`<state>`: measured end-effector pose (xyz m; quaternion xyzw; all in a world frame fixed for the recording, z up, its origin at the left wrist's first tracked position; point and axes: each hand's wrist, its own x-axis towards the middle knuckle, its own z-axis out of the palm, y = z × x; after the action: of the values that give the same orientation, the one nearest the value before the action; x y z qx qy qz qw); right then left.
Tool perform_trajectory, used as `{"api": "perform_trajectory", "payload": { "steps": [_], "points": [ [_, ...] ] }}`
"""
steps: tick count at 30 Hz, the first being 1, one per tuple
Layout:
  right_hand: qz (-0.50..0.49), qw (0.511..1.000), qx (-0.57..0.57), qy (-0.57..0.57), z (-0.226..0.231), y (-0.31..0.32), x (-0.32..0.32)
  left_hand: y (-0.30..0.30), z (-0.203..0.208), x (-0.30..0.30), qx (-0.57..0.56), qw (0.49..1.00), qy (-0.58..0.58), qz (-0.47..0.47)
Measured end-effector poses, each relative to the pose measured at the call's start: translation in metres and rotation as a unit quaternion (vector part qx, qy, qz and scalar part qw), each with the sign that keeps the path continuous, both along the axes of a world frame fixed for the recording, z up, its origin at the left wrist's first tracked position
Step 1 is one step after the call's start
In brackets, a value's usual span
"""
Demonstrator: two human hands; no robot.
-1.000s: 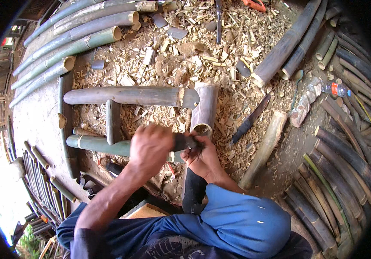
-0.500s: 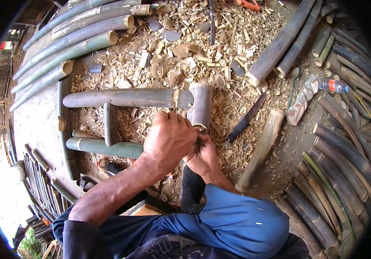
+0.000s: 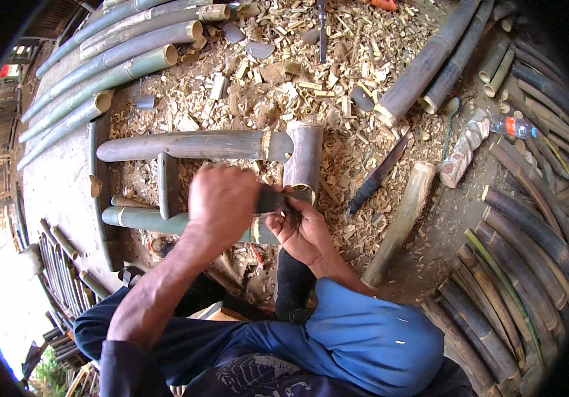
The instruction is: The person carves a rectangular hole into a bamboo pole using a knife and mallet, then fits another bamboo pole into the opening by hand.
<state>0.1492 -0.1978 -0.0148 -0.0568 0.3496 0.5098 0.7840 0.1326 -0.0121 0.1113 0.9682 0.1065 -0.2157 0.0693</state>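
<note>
My left hand [image 3: 223, 202] is a fist around one end of a short dark tool [image 3: 268, 200]; its kind I cannot make out. The fingers of my right hand [image 3: 303, 231] close on the tool's other end, close to the open lower end of a short bamboo piece [image 3: 304, 155]. A long bamboo pole [image 3: 192, 145] meets that piece's side. Below it lies a green bamboo pole [image 3: 152, 220], partly hidden behind my hands. A short bamboo crosspiece [image 3: 168, 185] stands between the two poles, and a dark bamboo pole [image 3: 98, 198] runs across their left ends.
Wood chips [image 3: 251, 79] cover the ground. Right of my hands lie a dark-handled knife [image 3: 377, 178] and a loose bamboo length [image 3: 403, 221]. A plastic bottle [image 3: 512, 129] and stacked bamboo [image 3: 516, 264] are farther right. More poles [image 3: 132, 69] lie at the upper left.
My left hand has moved left, apart from my right hand, and the dark tool between them now shows. My right hand has stayed near the short bamboo piece's lower end.
</note>
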Motion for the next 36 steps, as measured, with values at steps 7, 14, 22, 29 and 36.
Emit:
{"api": "perform_trajectory", "payload": {
  "steps": [7, 14, 22, 29, 36],
  "points": [
    [0.075, 0.988, -0.126, -0.045, -0.011, -0.002, -0.012, -0.012, -0.036, -0.053, -0.06, 0.991, -0.109, 0.05],
    [0.243, 0.94, -0.159, -0.18, 0.023, 0.007, 0.006, -0.016, -0.032, -0.083, -0.16, 0.926, 0.094, 0.329],
    [-0.042, 0.997, -0.012, 0.057, -0.002, 0.0, -0.001, -0.031, 0.01, 0.02, 0.075, 0.987, 0.032, -0.14],
    [0.295, 0.9, -0.219, -0.235, 0.014, 0.007, 0.0, -0.038, -0.054, -0.118, -0.232, 0.912, 0.01, 0.338],
    [0.147, 0.972, -0.087, -0.163, 0.007, -0.002, 0.004, -0.005, -0.007, -0.046, -0.072, 0.973, 0.068, 0.209]
  ]
}}
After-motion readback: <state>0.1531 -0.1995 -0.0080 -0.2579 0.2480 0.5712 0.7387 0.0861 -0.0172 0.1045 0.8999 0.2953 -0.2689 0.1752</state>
